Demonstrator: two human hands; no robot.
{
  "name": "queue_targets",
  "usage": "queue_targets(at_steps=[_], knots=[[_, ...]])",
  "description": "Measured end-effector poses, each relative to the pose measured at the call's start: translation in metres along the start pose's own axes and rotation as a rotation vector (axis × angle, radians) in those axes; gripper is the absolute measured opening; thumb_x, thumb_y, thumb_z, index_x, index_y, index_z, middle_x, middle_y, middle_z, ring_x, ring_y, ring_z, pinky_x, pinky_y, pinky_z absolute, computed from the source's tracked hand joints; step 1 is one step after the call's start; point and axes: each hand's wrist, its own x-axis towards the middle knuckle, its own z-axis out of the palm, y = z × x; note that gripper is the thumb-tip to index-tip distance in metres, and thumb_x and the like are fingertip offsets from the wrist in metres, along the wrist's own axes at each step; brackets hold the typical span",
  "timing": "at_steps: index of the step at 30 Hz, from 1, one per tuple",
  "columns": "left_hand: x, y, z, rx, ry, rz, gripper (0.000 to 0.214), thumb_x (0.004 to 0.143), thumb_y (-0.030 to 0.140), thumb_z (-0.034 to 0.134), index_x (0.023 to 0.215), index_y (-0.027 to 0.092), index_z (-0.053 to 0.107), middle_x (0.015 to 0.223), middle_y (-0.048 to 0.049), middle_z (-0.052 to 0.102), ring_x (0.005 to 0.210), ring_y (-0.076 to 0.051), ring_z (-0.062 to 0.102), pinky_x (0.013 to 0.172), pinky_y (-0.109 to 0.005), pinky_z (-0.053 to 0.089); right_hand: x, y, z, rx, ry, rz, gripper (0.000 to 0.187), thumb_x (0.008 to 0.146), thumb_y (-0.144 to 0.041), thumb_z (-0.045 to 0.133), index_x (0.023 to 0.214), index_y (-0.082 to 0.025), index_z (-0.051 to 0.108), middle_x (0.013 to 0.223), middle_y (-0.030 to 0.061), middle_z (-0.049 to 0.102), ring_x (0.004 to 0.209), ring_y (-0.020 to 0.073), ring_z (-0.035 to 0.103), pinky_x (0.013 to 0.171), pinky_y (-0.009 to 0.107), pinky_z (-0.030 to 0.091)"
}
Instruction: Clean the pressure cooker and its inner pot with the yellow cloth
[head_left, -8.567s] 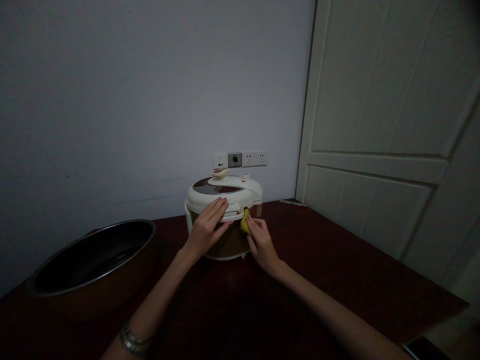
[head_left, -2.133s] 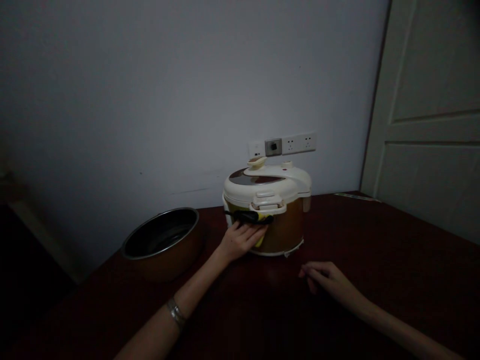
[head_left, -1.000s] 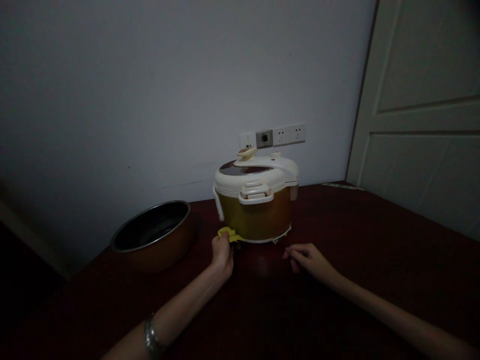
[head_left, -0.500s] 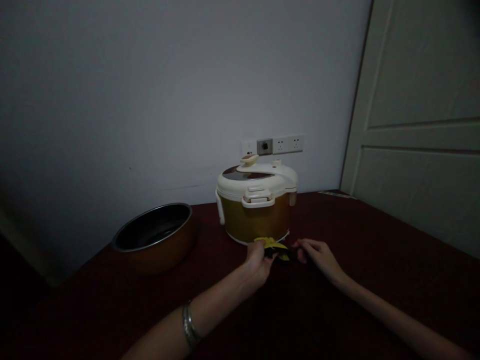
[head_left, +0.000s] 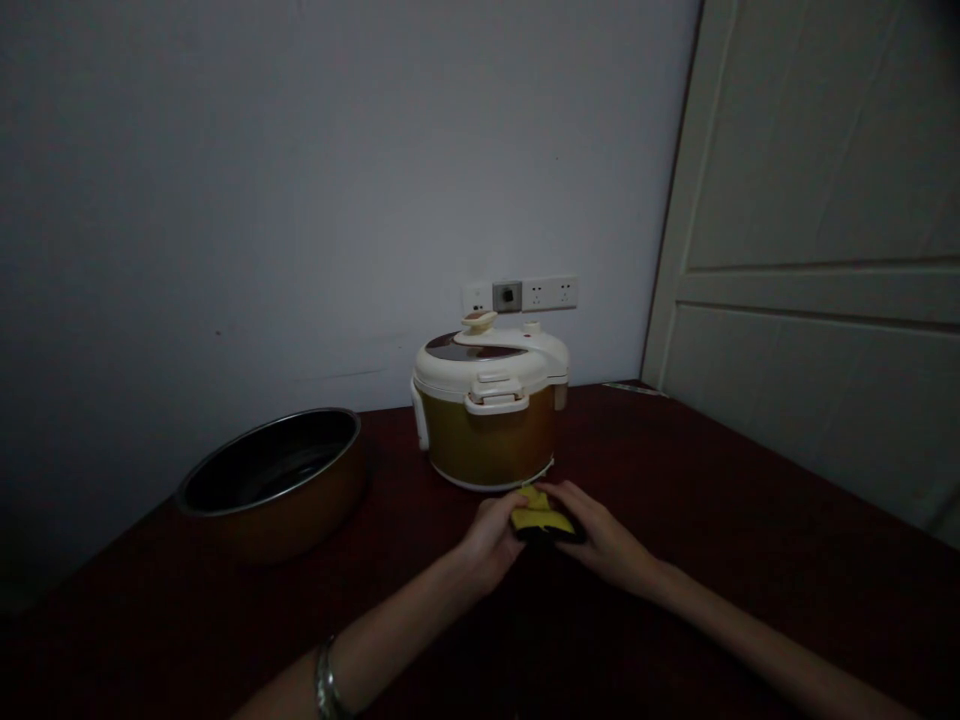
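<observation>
My left hand (head_left: pixel 491 540) grips the left side of a small, bent yellow-and-black piece (head_left: pixel 541 518), its thumb on the yellow top. On the opposite side, my right hand (head_left: pixel 604 535) is closed on the right edge of the same piece. The piece is soft-looking, yellow above and black along its near edge; the dim light hides what exactly it is. Just behind both hands stands a white and gold electric pressure cooker (head_left: pixel 487 430), its lid on. A silver bracelet (head_left: pixel 328 680) circles my left wrist.
A wide round pot (head_left: pixel 292 510), dark inside and orange-brown outside, sits at the left on the dark red table (head_left: pixel 675 480). Wall sockets (head_left: pixel 550 293) are behind the cooker. A pale panelled door (head_left: pixel 810 290) rises at the right.
My right hand, apart from the yellow-and-black piece before, has moved left and taken hold of it. The piece now lies flatter between both hands. The view has turned slightly right.
</observation>
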Motion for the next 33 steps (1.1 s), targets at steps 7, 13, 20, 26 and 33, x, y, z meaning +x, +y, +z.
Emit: queue_targets(at_steps=[7, 13, 20, 26, 33], knots=[[0.010, 0.021, -0.036, 0.180, -0.031, -0.155, 0.038, 0.082, 0.040, 0.048, 0.090, 0.007, 0.062, 0.086, -0.0169, 0.070, 0.074, -0.022, 0.067, 0.070, -0.032, 0.050, -0.003, 0.011, -0.037, -0.047, 0.098, 0.097, 0.025, 0.071, -0.016, 0.055, 0.096, -0.018, 0.059, 0.109, 0.0091, 0.056, 0.101, 0.0201, 0.055, 0.088, 0.034, 0.043], [0.017, 0.024, -0.054, 0.212, 0.055, -0.075, 0.034, 0.083, 0.036, 0.043, 0.085, 0.008, 0.062, 0.079, -0.0142, 0.070, 0.067, -0.020, 0.067, 0.062, -0.029, 0.050, 0.014, 0.036, -0.048, -0.104, 0.228, 0.365, 0.019, 0.073, -0.032, 0.053, 0.082, -0.015, 0.055, 0.069, 0.0006, 0.058, 0.061, 0.0149, 0.054, 0.055, 0.025, 0.041], [0.017, 0.012, -0.043, 0.268, 0.039, -0.025, 0.039, 0.086, 0.037, 0.036, 0.077, 0.009, 0.062, 0.066, -0.0110, 0.068, 0.053, -0.016, 0.063, 0.051, -0.025, 0.046, 0.050, 0.017, -0.008, -0.029, 0.312, 0.332, 0.016, 0.069, -0.027, 0.055, 0.080, -0.015, 0.056, 0.071, 0.0023, 0.063, 0.064, 0.0151, 0.056, 0.058, 0.024, 0.041], [0.016, 0.013, -0.046, 0.191, 0.128, 0.023, 0.037, 0.087, 0.034, 0.035, 0.063, 0.013, 0.054, 0.047, -0.0068, 0.059, 0.043, -0.015, 0.056, 0.049, -0.026, 0.045, 0.067, -0.021, 0.041, 0.088, 0.187, 0.242, 0.010, 0.069, -0.024, 0.057, 0.074, -0.017, 0.052, 0.063, -0.0012, 0.059, 0.058, 0.0115, 0.052, 0.051, 0.020, 0.036], [0.011, 0.020, -0.054, 0.029, 0.211, 0.095, 0.034, 0.084, 0.030, 0.036, 0.057, 0.015, 0.051, 0.041, -0.0010, 0.050, 0.038, -0.012, 0.048, 0.044, -0.024, 0.040, 0.055, -0.013, -0.004, -0.127, 0.061, 0.246, 0.012, 0.071, -0.021, 0.056, 0.081, -0.015, 0.054, 0.071, 0.0037, 0.063, 0.062, 0.0153, 0.058, 0.055, 0.022, 0.039]])
